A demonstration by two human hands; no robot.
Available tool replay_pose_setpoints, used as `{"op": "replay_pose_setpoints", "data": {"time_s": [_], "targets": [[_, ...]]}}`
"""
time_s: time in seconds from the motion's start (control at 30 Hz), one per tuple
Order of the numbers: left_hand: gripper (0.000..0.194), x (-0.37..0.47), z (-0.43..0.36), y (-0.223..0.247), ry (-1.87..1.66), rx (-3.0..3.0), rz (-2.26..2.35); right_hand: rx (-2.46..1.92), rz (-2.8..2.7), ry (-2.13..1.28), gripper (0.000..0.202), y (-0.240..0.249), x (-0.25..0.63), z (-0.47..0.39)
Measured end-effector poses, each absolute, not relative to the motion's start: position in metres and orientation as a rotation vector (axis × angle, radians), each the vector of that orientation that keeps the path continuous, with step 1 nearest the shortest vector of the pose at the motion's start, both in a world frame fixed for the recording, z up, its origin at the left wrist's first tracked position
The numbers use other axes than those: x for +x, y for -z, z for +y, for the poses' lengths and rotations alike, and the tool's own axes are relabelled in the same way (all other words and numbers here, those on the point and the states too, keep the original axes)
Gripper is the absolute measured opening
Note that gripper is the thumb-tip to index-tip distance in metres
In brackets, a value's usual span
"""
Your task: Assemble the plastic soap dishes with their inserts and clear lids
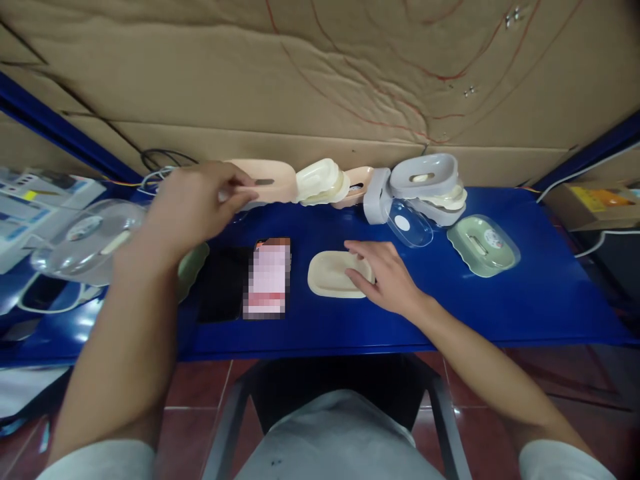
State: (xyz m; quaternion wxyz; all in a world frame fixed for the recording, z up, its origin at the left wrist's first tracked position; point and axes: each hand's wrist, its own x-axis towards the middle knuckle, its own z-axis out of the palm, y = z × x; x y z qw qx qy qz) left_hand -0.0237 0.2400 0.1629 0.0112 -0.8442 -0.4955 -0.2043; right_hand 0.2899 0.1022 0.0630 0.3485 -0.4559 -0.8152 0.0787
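My left grip (203, 197) is nearly closed, thumb and fingertips at the left end of a peach oval plastic tray (278, 179), far side of the worktop (320, 335); cannot tell if it has hold. My right grip (393, 279) is spread, thumb and fingers apart over the right end of a cream oval plastic piece (329, 275), near centre, right of a phone (267, 280).

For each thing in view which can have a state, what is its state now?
Left hand: pinching the peach dish
Peach dish: held at one end
Right hand: thumb and fingers apart, contact with cream dish unclear
Cream dish: flat on table
Phone: flat, screen lit
Gray dish: stacked on other dishes
Green dish: under clear cover
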Motion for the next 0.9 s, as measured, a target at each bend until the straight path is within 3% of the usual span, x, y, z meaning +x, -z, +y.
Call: {"op": "replay_pose_setpoints", "data": {"time_s": [0.17,0.33,0.43,0.53,0.6,0.73,0.9], "targets": [[0.021,0.021,0.177,-0.138,0.822,-3.008,-1.115,-1.145,-1.995,0.052,0.055,-0.069,0.300,0.103],[0.014,0.058,0.162,-0.097,0.519,-3.154,-0.713,-0.930,-2.246,0.123,0.035,-0.074,0.318,0.113],[0.024,0.059,0.164,-0.092,0.461,-3.120,-0.600,-0.825,-2.358,0.120,0.021,-0.071,0.325,0.119],[0.047,0.051,0.163,-0.093,0.419,-3.153,-0.531,-0.847,-2.371,0.048,0.028,-0.068,0.326,0.119],[0.050,0.046,0.164,-0.092,0.389,-3.166,-0.485,-0.856,-2.406,0.017,0.040,-0.068,0.326,0.117],[0.028,0.044,0.171,-0.080,0.425,-3.039,-0.514,-0.926,-2.546,0.024,0.058,-0.067,0.325,0.112],[0.018,0.047,0.178,-0.069,0.462,-2.966,-0.785,-1.086,-2.588,0.027,0.044,-0.058,0.324,0.117]]}}
